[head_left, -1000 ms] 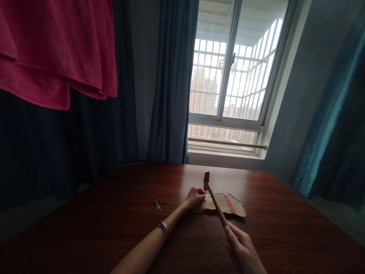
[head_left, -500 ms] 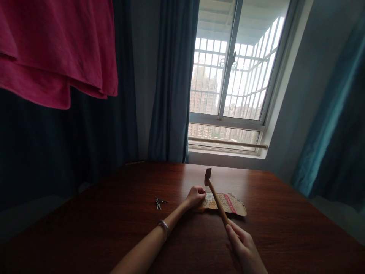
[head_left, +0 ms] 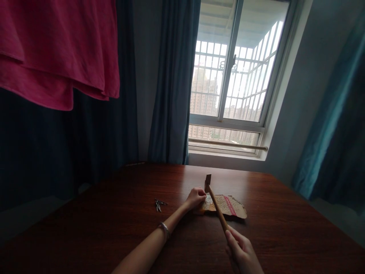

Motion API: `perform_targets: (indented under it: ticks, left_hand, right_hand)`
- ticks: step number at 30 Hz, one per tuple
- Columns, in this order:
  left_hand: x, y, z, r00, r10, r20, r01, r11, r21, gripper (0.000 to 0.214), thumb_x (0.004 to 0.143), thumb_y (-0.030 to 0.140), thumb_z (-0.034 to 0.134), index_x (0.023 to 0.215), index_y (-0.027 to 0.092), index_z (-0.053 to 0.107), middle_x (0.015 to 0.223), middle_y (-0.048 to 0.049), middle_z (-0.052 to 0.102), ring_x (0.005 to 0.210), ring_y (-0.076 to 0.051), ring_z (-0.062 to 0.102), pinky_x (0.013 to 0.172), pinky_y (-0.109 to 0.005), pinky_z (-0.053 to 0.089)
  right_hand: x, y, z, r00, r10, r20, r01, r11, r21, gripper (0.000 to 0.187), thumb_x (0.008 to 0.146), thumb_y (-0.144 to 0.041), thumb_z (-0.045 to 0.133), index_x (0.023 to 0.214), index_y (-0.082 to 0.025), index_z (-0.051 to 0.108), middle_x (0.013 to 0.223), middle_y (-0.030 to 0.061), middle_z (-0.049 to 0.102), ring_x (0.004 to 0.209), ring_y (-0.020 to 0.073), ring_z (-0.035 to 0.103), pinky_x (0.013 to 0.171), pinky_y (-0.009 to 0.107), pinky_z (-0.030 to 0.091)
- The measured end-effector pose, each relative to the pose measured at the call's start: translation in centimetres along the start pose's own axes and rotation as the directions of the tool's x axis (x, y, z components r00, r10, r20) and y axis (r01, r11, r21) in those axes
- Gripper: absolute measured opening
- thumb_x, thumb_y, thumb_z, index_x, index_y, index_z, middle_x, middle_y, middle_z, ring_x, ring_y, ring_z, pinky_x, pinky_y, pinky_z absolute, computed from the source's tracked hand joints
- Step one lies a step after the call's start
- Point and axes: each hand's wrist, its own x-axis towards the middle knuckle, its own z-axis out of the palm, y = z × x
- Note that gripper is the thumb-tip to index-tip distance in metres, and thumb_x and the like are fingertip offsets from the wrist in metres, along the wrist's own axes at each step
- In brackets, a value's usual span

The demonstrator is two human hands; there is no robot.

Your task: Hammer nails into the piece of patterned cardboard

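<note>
In my right hand (head_left: pixel 243 247) is a hammer (head_left: pixel 218 209), gripped near the end of its long wooden handle. Its head is raised just above the tip of my left hand (head_left: pixel 196 198). The fingers of that left hand are pinched together at the left end of a tan patterned piece (head_left: pixel 238 208), which looks like leather or card, with dots, a red band and a notched edge. What the pinch holds is too small and hidden to make out. Several thin metal rods (head_left: pixel 159 204) lie loosely to the left of my left forearm.
Everything lies on a dark reddish wooden table (head_left: pixel 108 232). Behind it are a barred window (head_left: pixel 228 91) and blue curtains (head_left: pixel 173 83). A pink cloth (head_left: pixel 59 53) hangs at the upper left.
The hammer head has come down slightly, closer to my left fingertips. My left hand, the patterned piece and the metal rods stay in place on the table.
</note>
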Motion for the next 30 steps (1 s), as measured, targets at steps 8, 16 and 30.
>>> perform_targets:
  ticks: [8, 16, 30]
  left_hand:
    - [0.1, -0.5, 0.2, 0.999, 0.032, -0.017, -0.032, 0.999, 0.025, 0.014, 0.065, 0.023, 0.057, 0.068, 0.013, 0.066, 0.073, -0.0026, 0.063, 0.068, -0.014, 0.056, 0.064, -0.023, 0.041]
    - [0.1, -0.7, 0.2, 0.998, 0.06, -0.017, -0.06, 0.998, 0.01, 0.014, 0.066, 0.023, 0.057, 0.069, 0.013, 0.065, 0.072, -0.0023, 0.062, 0.068, -0.014, 0.056, 0.062, -0.022, 0.041]
    - [0.1, -0.6, 0.2, 0.999, 0.032, -0.014, -0.033, 0.999, -0.031, 0.014, 0.065, 0.024, 0.058, 0.067, 0.013, 0.065, 0.075, -0.0037, 0.064, 0.069, -0.014, 0.058, 0.064, -0.023, 0.042]
  right_hand:
    - [-0.3, -0.3, 0.2, 0.997, -0.03, -0.071, 0.03, 1.0, 0.009, 0.056, 0.054, -0.054, 0.071, 0.094, -0.016, 0.067, 0.053, -0.0045, 0.043, 0.044, 0.0056, 0.036, 0.04, 0.017, 0.031]
    - [-0.1, -0.2, 0.0, 0.995, -0.037, -0.094, 0.039, 0.999, 0.027, 0.057, 0.054, -0.054, 0.071, 0.097, -0.017, 0.066, 0.053, -0.0058, 0.04, 0.042, 0.0046, 0.035, 0.039, 0.016, 0.032]
    - [-0.8, -0.2, -0.2, 0.997, -0.003, -0.083, 0.003, 1.0, 0.003, 0.07, 0.062, -0.058, 0.064, 0.115, -0.014, 0.053, 0.043, -0.0109, 0.027, 0.033, 0.0018, 0.02, 0.031, 0.013, 0.012]
